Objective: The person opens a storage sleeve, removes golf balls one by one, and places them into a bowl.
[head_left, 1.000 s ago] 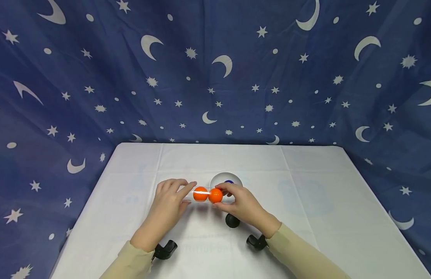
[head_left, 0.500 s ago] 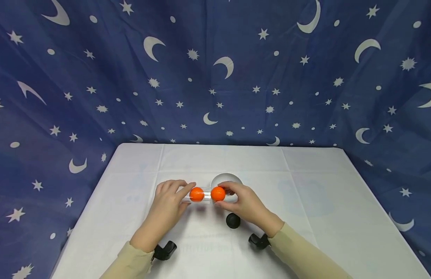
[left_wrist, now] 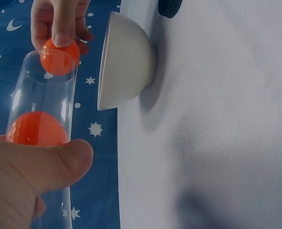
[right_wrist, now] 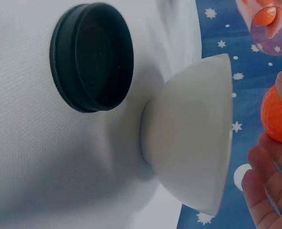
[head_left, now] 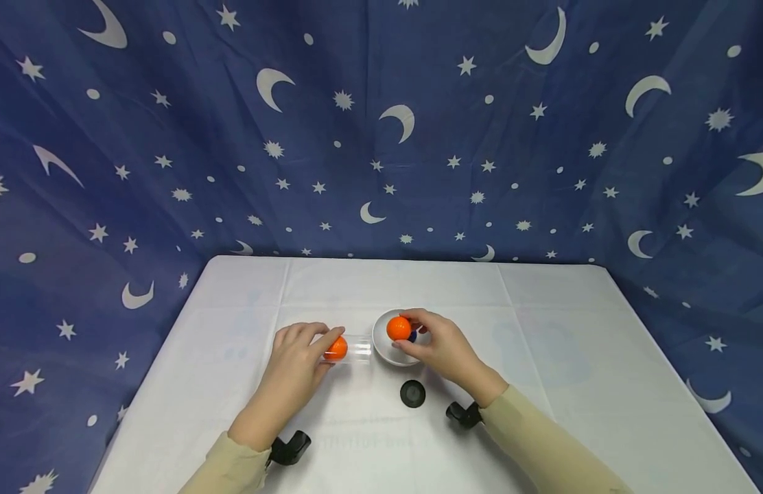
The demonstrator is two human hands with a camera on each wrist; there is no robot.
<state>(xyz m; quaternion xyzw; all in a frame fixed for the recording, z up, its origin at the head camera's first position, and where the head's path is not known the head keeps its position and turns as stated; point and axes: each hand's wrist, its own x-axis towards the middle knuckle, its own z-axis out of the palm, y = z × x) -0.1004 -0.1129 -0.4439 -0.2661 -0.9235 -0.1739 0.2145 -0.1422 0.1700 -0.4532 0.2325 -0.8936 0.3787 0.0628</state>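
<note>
In the head view my left hand (head_left: 301, 357) grips a clear plastic tube (head_left: 359, 348) lying roughly level, its mouth toward the bowl. One orange ball (left_wrist: 38, 129) sits inside that tube near my thumb. My right hand (head_left: 440, 346) pinches a second orange ball (head_left: 398, 328) between thumb and fingers, above the white bowl (head_left: 384, 351); the right wrist view shows its faintly dimpled surface. Something dark blue (head_left: 413, 336), partly hidden by this ball and my fingers, lies in the bowl.
A round black cap (head_left: 413, 394) rests on the white-covered table (head_left: 542, 329) in front of the bowl. Black wrist-camera mounts (head_left: 290, 447) stick out beside both wrists. Behind the table hangs a blue cloth (head_left: 381, 137) with moons and stars.
My right hand has drawn one orange ball out of the tube and carried it rightward over the bowl. The other ball has shifted left inside the tube, toward my left hand.
</note>
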